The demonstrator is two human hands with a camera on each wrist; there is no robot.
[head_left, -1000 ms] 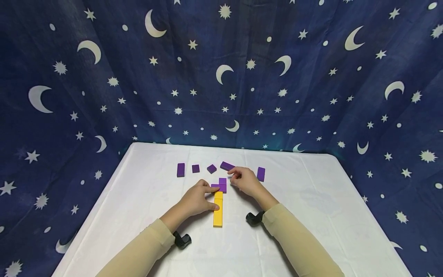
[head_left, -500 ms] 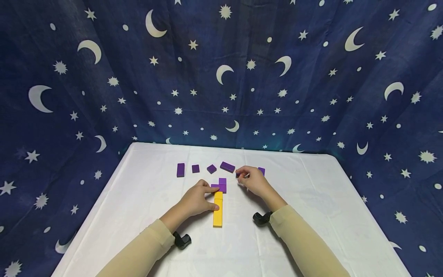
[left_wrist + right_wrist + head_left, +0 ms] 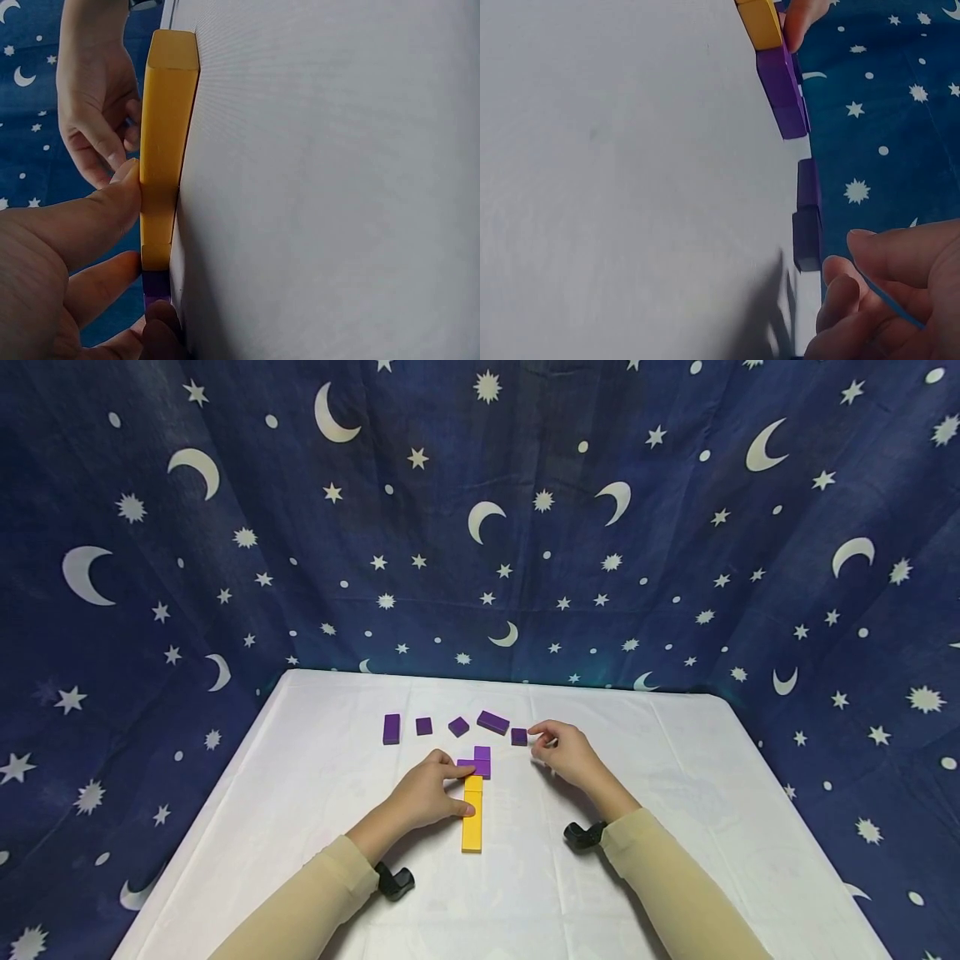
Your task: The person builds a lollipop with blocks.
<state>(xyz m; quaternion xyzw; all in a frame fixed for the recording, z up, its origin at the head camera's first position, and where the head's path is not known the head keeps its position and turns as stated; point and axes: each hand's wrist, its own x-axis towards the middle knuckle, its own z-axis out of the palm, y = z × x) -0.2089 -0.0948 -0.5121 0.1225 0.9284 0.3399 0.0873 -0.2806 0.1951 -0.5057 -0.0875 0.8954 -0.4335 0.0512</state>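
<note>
My left hand [image 3: 427, 789] rests on a line of blocks, its thumb on the long yellow block [image 3: 472, 831] and its index finger reaching over a purple block [image 3: 465, 763]. A short yellow block [image 3: 474, 783] lies between these, and a purple square [image 3: 482, 752] juts out at the far end. In the left wrist view, the thumb presses the top of the yellow block [image 3: 165, 135]. My right hand [image 3: 568, 756] hovers with loosely bent fingers, holding nothing, just right of a small purple block [image 3: 519, 737]. The right wrist view shows its thumb and fingertips apart.
Farther back on the white-covered table [image 3: 645, 727] lie an oblong purple block [image 3: 492, 722], a turned purple square [image 3: 459, 727], another purple square [image 3: 423, 727] and an upright-lying purple oblong [image 3: 392, 729]. A dark curtain [image 3: 480, 568] with moons and stars surrounds the table.
My right hand has moved right in steps, uncovering the oblong purple block and then the small one, and now covering the rightmost purple block. The left hand has stayed in place.
</note>
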